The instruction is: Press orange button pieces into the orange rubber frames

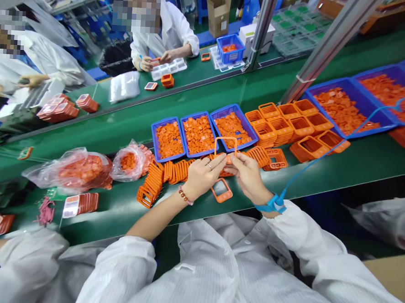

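An orange plastic frame (pixel 226 138) is held upright between my two hands above the near edge of the bench. My left hand (pixel 201 175), with a ring and a beaded bracelet, grips its lower left side. The lower right is pinched by my right hand (pixel 251 176), whose wrist wears a blue strap with a coiled cord. My fingers partly cover the frame's lower end. Just below them, a single orange frame (pixel 222 192) lies flat on the green bench. A row of leaning orange frames (pixel 176 172) runs to the left of my left hand.
Blue trays of small orange parts (pixel 199 135) stand behind my hands. Stacked orange frames (pixel 282 124) and a larger blue tray (pixel 349 105) are at right. Plastic bags of orange parts (pixel 84 169) lie at left. Across the bench, a co-worker's hands (pixel 160 61) hold an orange piece.
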`<move>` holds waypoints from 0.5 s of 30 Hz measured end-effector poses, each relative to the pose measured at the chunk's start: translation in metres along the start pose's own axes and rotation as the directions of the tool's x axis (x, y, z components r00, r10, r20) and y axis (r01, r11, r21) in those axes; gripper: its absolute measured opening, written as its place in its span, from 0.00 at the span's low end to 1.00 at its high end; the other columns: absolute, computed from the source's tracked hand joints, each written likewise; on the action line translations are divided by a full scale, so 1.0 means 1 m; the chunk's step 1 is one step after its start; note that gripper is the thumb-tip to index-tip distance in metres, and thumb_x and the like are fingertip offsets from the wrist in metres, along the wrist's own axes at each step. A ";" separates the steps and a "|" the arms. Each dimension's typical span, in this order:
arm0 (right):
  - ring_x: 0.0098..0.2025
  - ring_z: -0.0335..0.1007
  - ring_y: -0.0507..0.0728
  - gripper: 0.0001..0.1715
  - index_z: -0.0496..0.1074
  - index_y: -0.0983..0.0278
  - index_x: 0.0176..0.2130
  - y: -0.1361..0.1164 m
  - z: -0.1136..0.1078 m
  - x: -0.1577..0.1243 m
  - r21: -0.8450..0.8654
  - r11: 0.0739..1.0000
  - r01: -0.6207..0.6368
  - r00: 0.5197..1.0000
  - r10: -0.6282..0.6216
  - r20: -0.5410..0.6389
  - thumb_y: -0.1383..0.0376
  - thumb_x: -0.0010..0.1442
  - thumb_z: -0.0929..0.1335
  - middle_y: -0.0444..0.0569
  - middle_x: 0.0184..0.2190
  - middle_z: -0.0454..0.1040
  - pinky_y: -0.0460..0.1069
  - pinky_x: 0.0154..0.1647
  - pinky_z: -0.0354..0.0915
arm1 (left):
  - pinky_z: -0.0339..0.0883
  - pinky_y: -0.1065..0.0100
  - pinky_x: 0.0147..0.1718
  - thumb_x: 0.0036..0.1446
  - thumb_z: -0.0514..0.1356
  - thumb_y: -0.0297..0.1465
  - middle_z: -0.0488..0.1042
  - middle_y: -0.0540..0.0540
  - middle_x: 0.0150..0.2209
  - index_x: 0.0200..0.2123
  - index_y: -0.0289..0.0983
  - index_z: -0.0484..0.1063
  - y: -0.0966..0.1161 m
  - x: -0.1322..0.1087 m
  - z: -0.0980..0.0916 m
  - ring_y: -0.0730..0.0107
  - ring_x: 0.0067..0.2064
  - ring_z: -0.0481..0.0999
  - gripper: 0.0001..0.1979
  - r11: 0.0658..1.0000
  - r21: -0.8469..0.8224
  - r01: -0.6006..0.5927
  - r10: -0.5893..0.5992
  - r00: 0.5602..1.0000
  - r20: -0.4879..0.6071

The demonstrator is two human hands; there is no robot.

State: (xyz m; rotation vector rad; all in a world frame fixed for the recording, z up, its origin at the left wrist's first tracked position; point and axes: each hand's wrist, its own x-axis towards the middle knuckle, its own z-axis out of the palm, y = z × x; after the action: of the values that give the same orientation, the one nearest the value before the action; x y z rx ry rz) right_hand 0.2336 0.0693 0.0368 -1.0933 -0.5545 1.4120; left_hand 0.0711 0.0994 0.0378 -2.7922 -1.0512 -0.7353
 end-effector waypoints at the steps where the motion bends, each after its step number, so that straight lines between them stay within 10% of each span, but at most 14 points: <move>1: 0.33 0.74 0.51 0.22 0.75 0.61 0.32 0.000 0.000 0.000 -0.012 1.000 0.000 1.000 0.000 0.003 0.49 0.46 0.79 0.43 0.29 0.75 0.46 0.36 0.76 | 0.63 0.62 0.27 0.69 0.53 0.29 0.80 0.46 0.54 0.51 0.43 0.79 0.000 0.000 0.000 0.68 0.30 0.75 0.16 1.000 0.007 -0.008 0.008 1.000 0.004; 15: 0.28 0.70 0.49 0.23 0.72 0.62 0.32 0.025 -0.001 -0.004 -0.063 0.993 -0.096 0.992 0.100 0.072 0.51 0.44 0.80 0.42 0.27 0.74 0.44 0.29 0.70 | 0.73 0.63 0.37 0.67 0.55 0.33 0.80 0.43 0.54 0.52 0.42 0.77 -0.016 -0.038 -0.004 0.66 0.38 0.79 0.15 0.988 -0.120 -0.098 0.103 0.994 0.038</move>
State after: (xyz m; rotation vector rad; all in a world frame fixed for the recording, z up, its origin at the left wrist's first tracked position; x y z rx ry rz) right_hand 0.2217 0.0609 0.0160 -1.1318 -0.6068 1.5349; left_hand 0.0348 0.0874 0.0221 -2.9487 -0.8937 -0.7513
